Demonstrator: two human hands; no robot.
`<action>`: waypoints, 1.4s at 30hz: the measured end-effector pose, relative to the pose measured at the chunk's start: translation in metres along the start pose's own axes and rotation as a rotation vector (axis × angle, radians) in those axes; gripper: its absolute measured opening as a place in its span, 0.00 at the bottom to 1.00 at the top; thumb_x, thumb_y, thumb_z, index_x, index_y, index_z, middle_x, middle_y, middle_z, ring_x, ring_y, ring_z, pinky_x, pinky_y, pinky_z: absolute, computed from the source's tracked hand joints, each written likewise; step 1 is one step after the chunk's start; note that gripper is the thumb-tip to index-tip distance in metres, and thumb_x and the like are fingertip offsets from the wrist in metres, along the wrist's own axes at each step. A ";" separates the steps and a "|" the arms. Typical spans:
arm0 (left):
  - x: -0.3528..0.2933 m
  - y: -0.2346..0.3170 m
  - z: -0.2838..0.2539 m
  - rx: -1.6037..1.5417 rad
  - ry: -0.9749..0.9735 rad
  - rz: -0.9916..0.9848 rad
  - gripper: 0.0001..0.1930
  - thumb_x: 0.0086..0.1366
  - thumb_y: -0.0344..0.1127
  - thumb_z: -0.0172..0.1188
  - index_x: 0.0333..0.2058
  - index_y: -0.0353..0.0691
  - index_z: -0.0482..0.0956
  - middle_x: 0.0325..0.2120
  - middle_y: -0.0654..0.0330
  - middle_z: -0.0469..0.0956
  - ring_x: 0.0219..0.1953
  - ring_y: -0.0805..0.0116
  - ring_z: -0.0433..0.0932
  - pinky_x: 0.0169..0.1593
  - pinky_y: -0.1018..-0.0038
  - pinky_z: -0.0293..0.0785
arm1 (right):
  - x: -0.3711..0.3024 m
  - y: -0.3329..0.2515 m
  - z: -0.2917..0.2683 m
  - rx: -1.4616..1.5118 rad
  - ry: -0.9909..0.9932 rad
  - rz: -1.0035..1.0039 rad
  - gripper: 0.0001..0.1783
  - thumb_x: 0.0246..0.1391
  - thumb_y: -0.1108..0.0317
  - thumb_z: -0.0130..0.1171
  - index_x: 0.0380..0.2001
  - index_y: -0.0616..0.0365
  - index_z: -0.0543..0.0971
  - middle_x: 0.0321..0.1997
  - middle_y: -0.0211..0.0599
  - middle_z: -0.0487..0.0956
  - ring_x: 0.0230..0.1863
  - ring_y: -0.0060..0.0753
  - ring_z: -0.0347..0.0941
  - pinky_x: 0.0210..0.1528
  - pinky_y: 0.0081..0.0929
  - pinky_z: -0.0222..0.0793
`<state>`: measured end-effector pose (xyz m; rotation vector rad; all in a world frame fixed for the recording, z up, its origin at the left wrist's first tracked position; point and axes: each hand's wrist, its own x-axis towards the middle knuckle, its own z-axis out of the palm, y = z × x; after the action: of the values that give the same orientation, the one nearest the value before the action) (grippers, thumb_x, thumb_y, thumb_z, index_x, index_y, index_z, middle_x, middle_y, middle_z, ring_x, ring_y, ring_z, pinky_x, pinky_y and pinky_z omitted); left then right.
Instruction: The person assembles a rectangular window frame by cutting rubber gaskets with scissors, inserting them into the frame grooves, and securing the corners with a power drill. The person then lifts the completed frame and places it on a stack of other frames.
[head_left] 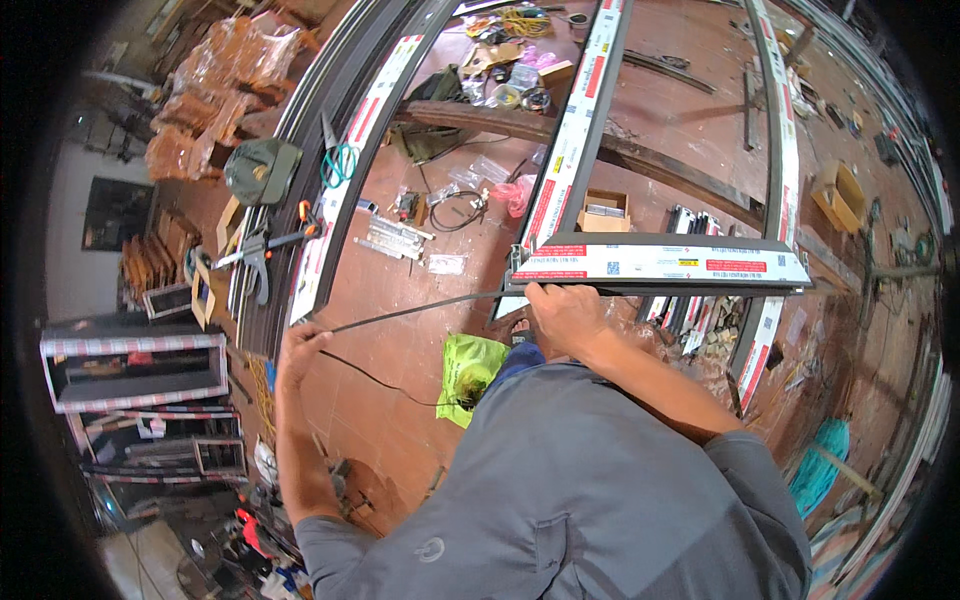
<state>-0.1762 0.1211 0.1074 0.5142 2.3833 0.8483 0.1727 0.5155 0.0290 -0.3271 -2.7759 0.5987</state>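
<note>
A thin black rubber strip (420, 307) stretches between my two hands. My left hand (303, 352), out to the left, is closed on it. Past that hand the strip sags back toward a yellow-green plastic bag (468, 362) on the floor. Close in front of my body, my right hand (568, 316) pinches the strip against the near edge of a dark profile bar (660, 263) covered in white and red film. The fingertips sit near the bar's left end, and whether the strip lies in a groove there cannot be seen.
Two long profiles (580, 120) run away from the bar. Wooden beams (680, 172) cross beneath. At left, stacked profiles carry a cap (263, 172), teal-handled scissors (340, 165) and a clamp (265, 250). An open cardboard box (604, 210) and loose hardware lie on the tiled floor.
</note>
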 end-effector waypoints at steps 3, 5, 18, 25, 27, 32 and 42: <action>0.037 -0.017 0.024 -0.038 -0.114 -0.001 0.07 0.59 0.31 0.71 0.32 0.33 0.87 0.27 0.66 0.81 0.32 0.75 0.76 0.39 0.74 0.71 | -0.010 0.004 -0.008 -0.079 0.023 0.035 0.05 0.53 0.66 0.60 0.34 0.50 0.78 0.26 0.36 0.83 0.26 0.40 0.83 0.29 0.38 0.78; 0.065 -0.019 0.037 -0.098 -0.210 -0.011 0.07 0.59 0.30 0.71 0.34 0.33 0.87 0.28 0.65 0.82 0.33 0.74 0.77 0.41 0.74 0.72 | -0.018 0.008 -0.014 -0.137 0.057 0.070 0.04 0.53 0.66 0.60 0.33 0.49 0.78 0.25 0.34 0.82 0.26 0.38 0.83 0.29 0.37 0.78; 0.169 0.025 0.131 -0.104 -0.853 0.079 0.12 0.59 0.28 0.71 0.43 0.34 0.89 0.36 0.63 0.86 0.38 0.73 0.79 0.46 0.73 0.75 | -0.077 0.032 -0.049 -0.411 0.122 0.463 0.05 0.55 0.64 0.62 0.36 0.44 0.79 0.25 0.32 0.77 0.25 0.42 0.80 0.26 0.42 0.76; 0.154 0.085 0.190 -0.188 -1.032 0.171 0.10 0.64 0.32 0.71 0.43 0.35 0.89 0.35 0.65 0.85 0.37 0.75 0.79 0.45 0.74 0.76 | -0.100 0.045 -0.055 -0.462 0.311 0.655 0.08 0.61 0.68 0.59 0.43 0.48 0.81 0.32 0.37 0.80 0.30 0.41 0.82 0.29 0.41 0.76; 0.144 0.095 0.204 -0.257 -1.031 0.183 0.10 0.65 0.33 0.71 0.43 0.36 0.88 0.34 0.65 0.84 0.36 0.76 0.78 0.44 0.74 0.76 | -0.102 0.040 -0.030 -0.037 0.686 0.928 0.10 0.64 0.65 0.61 0.47 0.51 0.79 0.35 0.36 0.80 0.35 0.37 0.82 0.34 0.36 0.77; 0.100 0.114 0.243 -0.457 -0.919 0.200 0.13 0.67 0.40 0.70 0.42 0.37 0.83 0.31 0.66 0.81 0.32 0.77 0.77 0.38 0.75 0.76 | -0.072 0.019 -0.014 1.544 1.142 1.128 0.15 0.65 0.66 0.60 0.53 0.55 0.74 0.39 0.33 0.80 0.39 0.32 0.80 0.41 0.35 0.77; 0.060 0.131 0.251 -0.788 -0.743 0.092 0.38 0.69 0.67 0.58 0.63 0.40 0.71 0.41 0.62 0.80 0.39 0.73 0.79 0.44 0.75 0.78 | -0.055 0.041 -0.002 1.524 1.068 0.791 0.15 0.59 0.80 0.51 0.50 0.64 0.72 0.48 0.40 0.80 0.48 0.32 0.79 0.49 0.32 0.76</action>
<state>-0.0472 0.3613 0.0100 0.4867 1.2360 1.2649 0.2315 0.5377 0.0010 -0.9191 -0.6682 1.7349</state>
